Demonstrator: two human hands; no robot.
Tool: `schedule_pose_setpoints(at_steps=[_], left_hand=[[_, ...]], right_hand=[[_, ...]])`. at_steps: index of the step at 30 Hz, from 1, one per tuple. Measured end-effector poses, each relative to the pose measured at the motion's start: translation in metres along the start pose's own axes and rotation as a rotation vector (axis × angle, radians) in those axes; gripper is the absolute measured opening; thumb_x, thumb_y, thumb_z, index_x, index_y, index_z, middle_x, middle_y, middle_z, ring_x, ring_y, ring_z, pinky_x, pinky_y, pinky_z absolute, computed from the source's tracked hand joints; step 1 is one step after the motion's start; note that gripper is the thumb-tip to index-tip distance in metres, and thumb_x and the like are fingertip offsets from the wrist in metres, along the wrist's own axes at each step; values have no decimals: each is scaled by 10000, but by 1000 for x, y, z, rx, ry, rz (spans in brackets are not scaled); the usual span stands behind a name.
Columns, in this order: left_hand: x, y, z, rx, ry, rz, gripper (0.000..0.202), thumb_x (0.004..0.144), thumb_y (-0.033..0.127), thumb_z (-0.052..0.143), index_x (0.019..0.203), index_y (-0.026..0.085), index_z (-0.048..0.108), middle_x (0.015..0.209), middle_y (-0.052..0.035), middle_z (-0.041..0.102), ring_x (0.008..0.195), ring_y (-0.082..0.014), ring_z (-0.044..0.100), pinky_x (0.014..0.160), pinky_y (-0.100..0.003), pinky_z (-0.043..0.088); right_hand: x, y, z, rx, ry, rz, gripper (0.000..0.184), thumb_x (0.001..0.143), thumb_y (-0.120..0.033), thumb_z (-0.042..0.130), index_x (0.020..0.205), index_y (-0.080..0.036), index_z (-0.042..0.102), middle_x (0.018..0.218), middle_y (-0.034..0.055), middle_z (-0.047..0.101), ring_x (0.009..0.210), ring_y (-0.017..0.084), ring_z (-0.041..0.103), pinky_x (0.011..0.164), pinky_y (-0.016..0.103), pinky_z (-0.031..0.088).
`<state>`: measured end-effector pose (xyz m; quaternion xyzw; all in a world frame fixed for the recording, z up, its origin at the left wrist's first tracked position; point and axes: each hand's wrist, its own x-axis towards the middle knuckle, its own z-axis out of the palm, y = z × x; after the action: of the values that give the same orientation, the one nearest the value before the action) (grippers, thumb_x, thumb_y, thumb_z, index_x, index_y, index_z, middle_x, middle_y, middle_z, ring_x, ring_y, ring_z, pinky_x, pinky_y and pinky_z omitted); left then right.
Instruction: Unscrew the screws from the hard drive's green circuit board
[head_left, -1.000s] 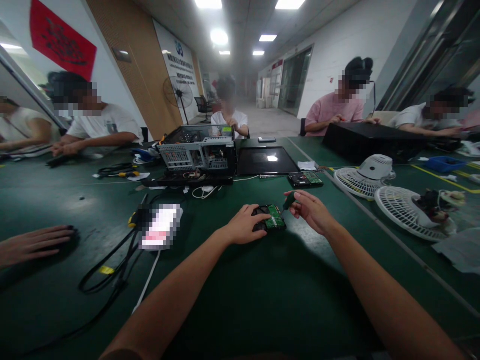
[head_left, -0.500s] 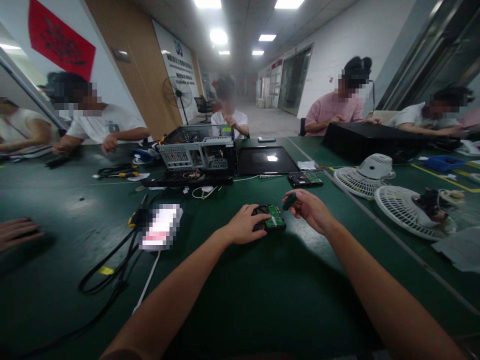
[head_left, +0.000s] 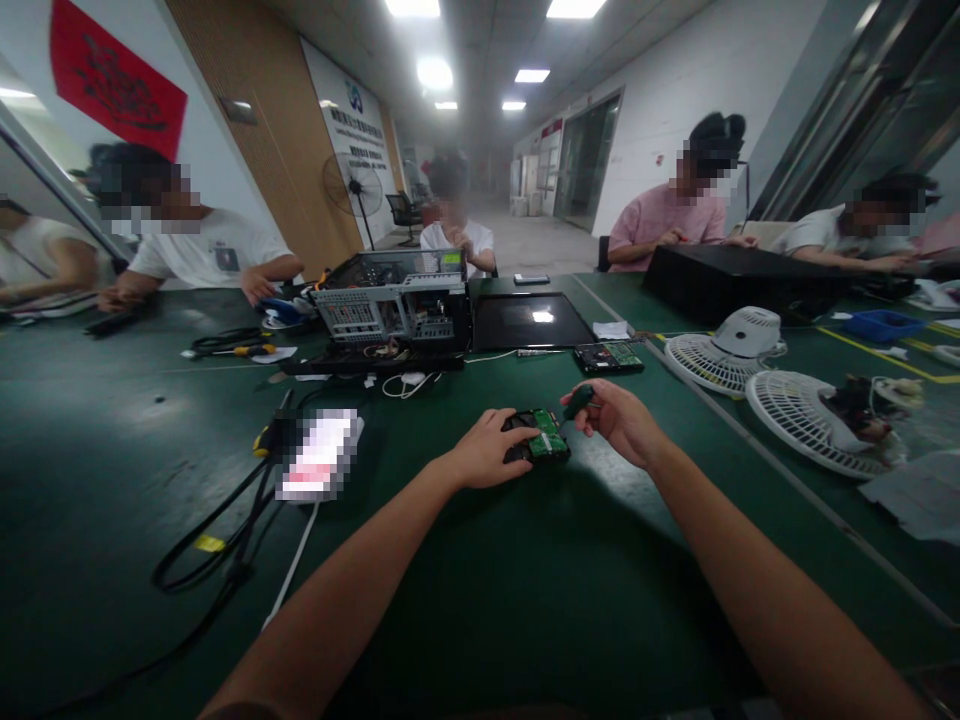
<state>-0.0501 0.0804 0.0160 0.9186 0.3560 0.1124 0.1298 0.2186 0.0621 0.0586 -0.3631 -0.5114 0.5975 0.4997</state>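
On the green table in front of me lies a hard drive [head_left: 551, 447] with its green circuit board facing up. My left hand [head_left: 495, 448] grips its left side, thumb at the near edge and fingers across the top. In my right hand [head_left: 611, 420] is a small screwdriver [head_left: 577, 402] with a dark green handle, pinched between the fingers. The handle is tilted, and its thin shaft points down at the drive's right end. Whether the tip touches a screw is too small to tell.
A second hard drive [head_left: 609, 357] lies beyond my right hand. Further back stand an opened computer case [head_left: 397, 305] and a flat black panel [head_left: 532, 322]. To the left are a lit phone [head_left: 319, 455] and black cables [head_left: 202, 510]; white fan parts [head_left: 810, 420] are at right.
My hands hold almost the same pose. The hand at the left edge is gone from view. Across the table, a co-worker's hand has moved right to a blue and white object.
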Motion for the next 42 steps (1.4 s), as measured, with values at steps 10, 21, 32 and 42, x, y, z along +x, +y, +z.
schedule_pose_setpoints(at_steps=[10, 21, 32, 42], left_hand=[[-1, 3, -3, 0, -19, -7, 597, 911, 545, 656, 1466, 397, 495, 1591, -60, 287, 1423, -355, 313, 1169, -534, 327], [0, 4, -5, -20, -53, -38, 609, 906, 551, 658, 1472, 412, 481, 1614, -42, 269, 1440, -358, 295, 1170, -534, 317], [0, 3, -4, -11, -39, -29, 602, 908, 546, 656, 1468, 409, 486, 1595, -52, 283, 1422, -355, 312, 1163, -535, 326], [0, 5, -6, -18, -52, -36, 607, 907, 557, 649, 1473, 416, 478, 1601, -48, 275, 1435, -359, 297, 1171, -534, 318]], right_hand=[[-3, -3, -1, -42, 17, 23, 304, 910, -443, 661, 1092, -202, 699, 853, 40, 666, 636, 120, 521, 503, 263, 326], [2, 2, -3, 18, 11, 3, 293, 934, -472, 591, 1025, -203, 664, 1019, 89, 730, 615, 132, 544, 522, 285, 370], [-1, 2, -1, 18, 8, 17, 316, 926, -427, 618, 1120, -192, 702, 1016, 84, 709, 638, 123, 537, 533, 280, 382], [2, 0, -2, 55, 14, 54, 357, 931, -484, 562, 1052, -190, 725, 1005, 91, 715, 629, 140, 538, 546, 298, 408]])
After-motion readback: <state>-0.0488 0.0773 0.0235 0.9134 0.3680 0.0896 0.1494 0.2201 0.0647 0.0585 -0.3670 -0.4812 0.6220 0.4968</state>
